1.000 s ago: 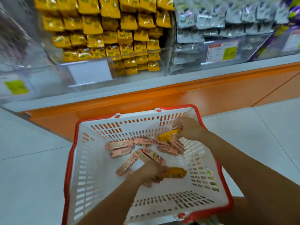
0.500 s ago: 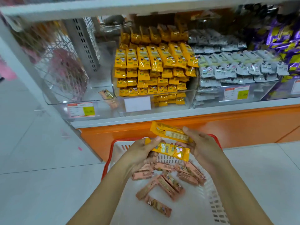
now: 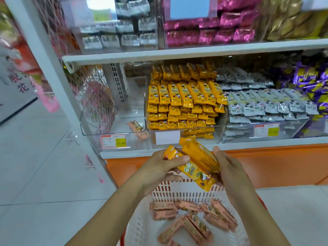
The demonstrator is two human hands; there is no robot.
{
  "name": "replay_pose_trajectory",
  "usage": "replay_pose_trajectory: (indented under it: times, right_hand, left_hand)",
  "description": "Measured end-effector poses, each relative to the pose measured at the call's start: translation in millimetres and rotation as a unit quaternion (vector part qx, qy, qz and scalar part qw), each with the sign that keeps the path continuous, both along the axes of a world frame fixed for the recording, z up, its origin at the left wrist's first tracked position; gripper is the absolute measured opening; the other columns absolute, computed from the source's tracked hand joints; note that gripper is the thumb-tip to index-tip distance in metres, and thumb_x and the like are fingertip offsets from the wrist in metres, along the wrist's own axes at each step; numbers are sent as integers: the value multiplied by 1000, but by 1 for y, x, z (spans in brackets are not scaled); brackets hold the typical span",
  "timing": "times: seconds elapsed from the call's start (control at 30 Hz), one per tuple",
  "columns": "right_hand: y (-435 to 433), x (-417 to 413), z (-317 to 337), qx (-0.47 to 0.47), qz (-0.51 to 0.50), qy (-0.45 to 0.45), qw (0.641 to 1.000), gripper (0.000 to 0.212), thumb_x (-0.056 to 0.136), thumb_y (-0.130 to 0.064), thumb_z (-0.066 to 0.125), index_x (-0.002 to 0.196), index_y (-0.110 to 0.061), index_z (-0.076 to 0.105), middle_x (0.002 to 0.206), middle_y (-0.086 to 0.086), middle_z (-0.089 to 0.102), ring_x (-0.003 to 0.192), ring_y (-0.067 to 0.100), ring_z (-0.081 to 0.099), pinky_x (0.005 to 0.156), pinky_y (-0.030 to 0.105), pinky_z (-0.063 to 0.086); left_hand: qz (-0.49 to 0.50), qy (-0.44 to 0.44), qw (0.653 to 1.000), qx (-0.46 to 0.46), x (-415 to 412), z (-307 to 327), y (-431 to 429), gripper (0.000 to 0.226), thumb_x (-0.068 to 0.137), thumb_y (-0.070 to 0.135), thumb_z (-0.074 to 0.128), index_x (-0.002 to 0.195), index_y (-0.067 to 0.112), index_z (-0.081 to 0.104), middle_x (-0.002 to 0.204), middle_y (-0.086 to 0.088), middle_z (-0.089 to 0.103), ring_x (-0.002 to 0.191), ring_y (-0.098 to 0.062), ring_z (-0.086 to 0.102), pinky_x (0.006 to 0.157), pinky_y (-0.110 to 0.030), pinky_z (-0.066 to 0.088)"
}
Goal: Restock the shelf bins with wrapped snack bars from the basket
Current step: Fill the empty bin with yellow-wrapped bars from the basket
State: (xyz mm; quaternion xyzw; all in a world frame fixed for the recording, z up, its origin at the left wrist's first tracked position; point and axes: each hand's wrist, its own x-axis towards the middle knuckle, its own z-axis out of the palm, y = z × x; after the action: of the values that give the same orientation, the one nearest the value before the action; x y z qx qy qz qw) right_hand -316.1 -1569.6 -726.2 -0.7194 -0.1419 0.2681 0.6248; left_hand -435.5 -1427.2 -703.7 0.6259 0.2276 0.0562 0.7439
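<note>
My left hand (image 3: 160,168) grips a yellow wrapped snack bar (image 3: 190,172) with the thumb over its left end. My right hand (image 3: 229,170) holds a second yellow bar (image 3: 198,155), which lies across the first. Both hands hover above the far rim of the white basket with a red rim (image 3: 177,189). Several pink wrapped bars (image 3: 193,219) lie in the basket below. Straight ahead on the lower shelf stands the clear bin of yellow bars (image 3: 184,103), stacked high. To its left, a nearly bare clear bin (image 3: 124,128) holds one pink bar (image 3: 135,126).
A bin of grey-white packs (image 3: 262,107) and purple packs (image 3: 310,80) sit right of the yellow bin. The upper shelf (image 3: 177,54) carries grey, magenta and gold packs. An orange base panel (image 3: 266,166) runs under the shelf. Pale tiled floor lies to the left.
Both hands lifted a yellow bar each out of the basket and brought them together in front of the shelf. My view tilted up from the basket to the shelves.
</note>
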Motion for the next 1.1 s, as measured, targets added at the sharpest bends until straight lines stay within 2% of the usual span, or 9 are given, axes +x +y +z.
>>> replay_pose_trajectory:
  times: [0.1, 0.23, 0.43, 0.6, 0.73, 0.8, 0.87, 0.93, 1.1]
  right_hand:
    - [8, 1, 8, -22, 84, 82, 993, 42, 98, -37, 48, 69, -8, 58, 43, 2, 35, 41, 15, 24, 47, 28, 17]
    - [19, 3, 11, -59, 131, 133, 981, 47, 101, -34, 44, 61, -9, 45, 43, 3, 35, 38, 13, 17, 49, 28, 12]
    - [34, 13, 24, -157, 178, 49, 970, 66, 96, -61, 33, 51, -14, 42, 40, 1, 36, 32, 12, 21, 40, 20, 18]
    - [38, 24, 33, -187, 278, 91, 938, 61, 93, -62, 36, 66, -10, 52, 42, 5, 43, 31, 11, 21, 38, 16, 17]
    - [42, 26, 42, -230, 291, -15, 929, 75, 88, -71, 28, 73, -7, 62, 56, 7, 59, 39, 13, 44, 47, 21, 36]
    - [42, 21, 48, -180, 251, -120, 943, 64, 81, -74, 32, 87, -21, 67, 80, 0, 69, 61, 10, 60, 61, 27, 47]
    - [41, 16, 54, -85, 227, -208, 948, 46, 69, -75, 46, 100, -44, 57, 102, -10, 65, 82, 5, 62, 71, 31, 53]
    - [40, 13, 55, -6, 241, -212, 947, 48, 62, -68, 64, 106, -53, 52, 109, -14, 62, 90, 8, 65, 76, 35, 56]
    - [43, 23, 60, 110, 137, -71, 982, 52, 57, -38, 78, 104, -28, 60, 106, -4, 66, 92, 15, 69, 84, 35, 54]
  left_hand:
    - [-8, 0, 999, 35, -3, 11, 5, 28, 70, 35, 72, 95, 24, 67, 93, -8, 67, 80, -20, 58, 62, -22, 54]
    - [-8, 15, 996, 91, -7, 15, 13, 13, 83, 28, 69, 96, 24, 67, 90, -15, 64, 76, -20, 58, 61, -22, 53]
    - [3, 17, 996, 91, -10, 18, 17, 34, 79, 34, 69, 111, 26, 60, 95, -10, 71, 75, -20, 62, 60, -23, 54]
    - [0, 16, 995, 96, -11, 26, 24, 36, 74, 36, 69, 105, 20, 61, 98, -10, 72, 78, -22, 68, 60, -24, 56]
    - [29, 27, 994, 105, -8, 30, 32, 36, 77, 34, 70, 108, 20, 61, 101, -11, 71, 80, -23, 66, 61, -27, 57]
    - [72, 21, 993, 95, -4, 35, 36, 32, 81, 33, 69, 109, 18, 62, 91, -8, 69, 70, -14, 63, 61, -29, 57]
    - [102, 2, 993, 66, -1, 42, 39, 32, 80, 35, 67, 104, 14, 63, 79, 0, 67, 61, -8, 60, 65, -31, 58]
    - [110, -19, 992, 56, 2, 48, 42, 31, 78, 38, 66, 97, 14, 64, 70, 5, 66, 59, -7, 59, 66, -30, 58]
    - [97, -30, 993, 60, 7, 57, 48, 40, 71, 35, 70, 101, 8, 67, 86, -4, 72, 73, -15, 64, 65, -23, 56]
